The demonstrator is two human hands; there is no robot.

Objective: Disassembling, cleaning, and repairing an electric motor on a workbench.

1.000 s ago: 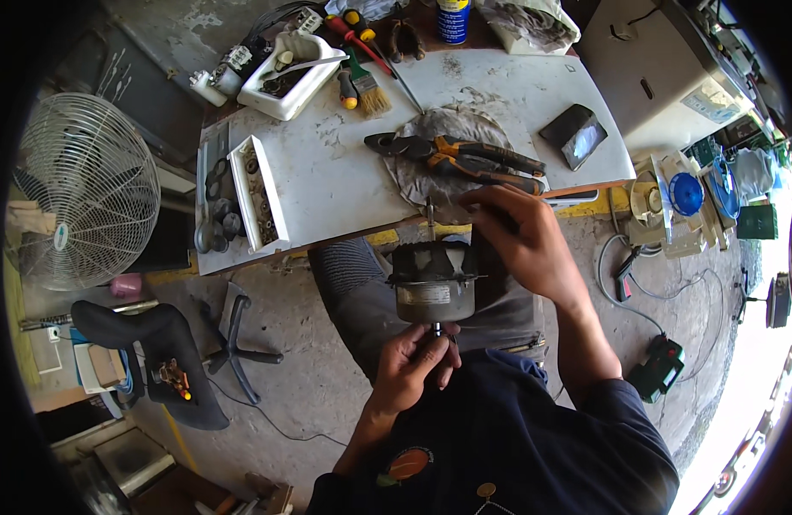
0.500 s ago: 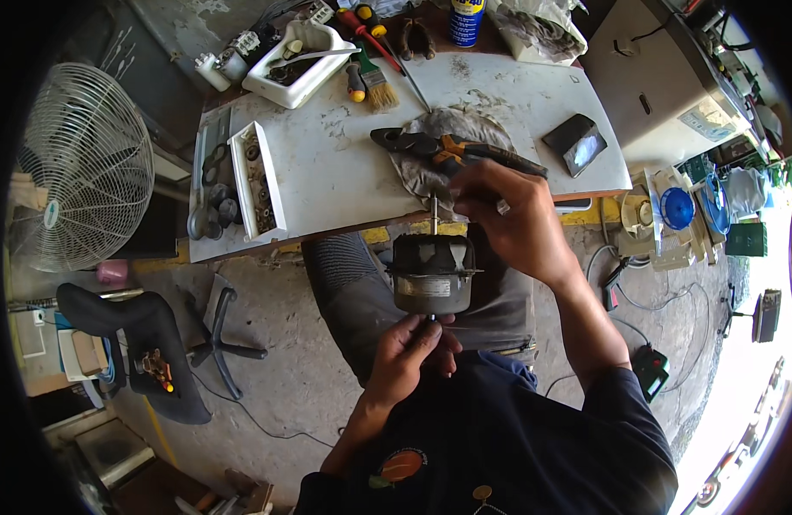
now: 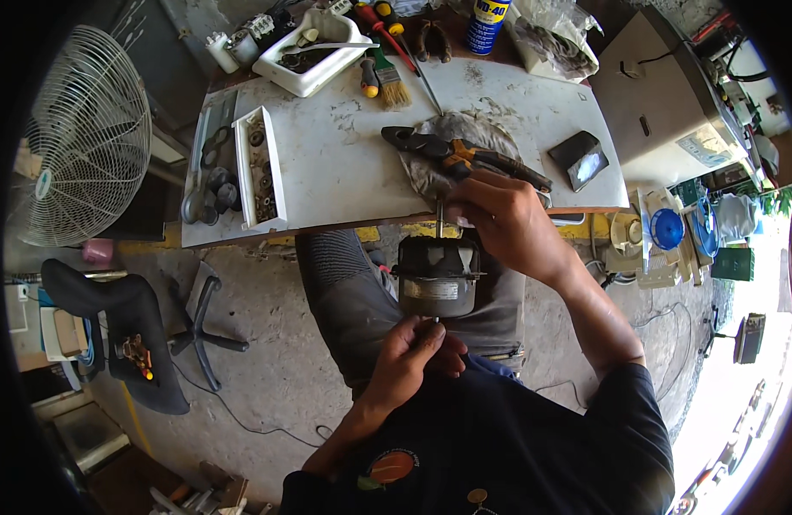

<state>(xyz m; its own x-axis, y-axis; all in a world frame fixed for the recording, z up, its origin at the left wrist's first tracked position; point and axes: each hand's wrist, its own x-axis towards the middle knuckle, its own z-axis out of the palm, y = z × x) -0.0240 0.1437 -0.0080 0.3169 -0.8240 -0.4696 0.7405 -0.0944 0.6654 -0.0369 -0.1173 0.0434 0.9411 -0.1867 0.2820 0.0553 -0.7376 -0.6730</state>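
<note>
A dark round electric motor [image 3: 436, 296] with a pale label is held upright over my lap, just off the table's front edge. My left hand [image 3: 405, 356] is closed around the short lower end of its shaft, thumb and fingers pinching under the housing. From the top rises the long metal shaft [image 3: 440, 225]. My right hand [image 3: 514, 225] has its fingers pinched at the shaft's upper end, and the fingertips are partly hidden. Beyond that hand, combination pliers [image 3: 452, 153] with black and orange handles lie on a dirty grey rag [image 3: 482, 129].
On the white table [image 3: 327, 163] are a narrow tray of small round parts [image 3: 260, 167], a paintbrush [image 3: 392, 88], screwdrivers [image 3: 383, 34], a white tub [image 3: 302, 77], a spray can [image 3: 486, 26] and a dark flat object [image 3: 578, 160]. A fan [image 3: 87, 137] and chair [image 3: 126, 335] stand left.
The view has shifted slightly, so the table and motor appear a little moved. Both hands keep their hold at the two shaft ends, with the right fingers a bit more curled over.
</note>
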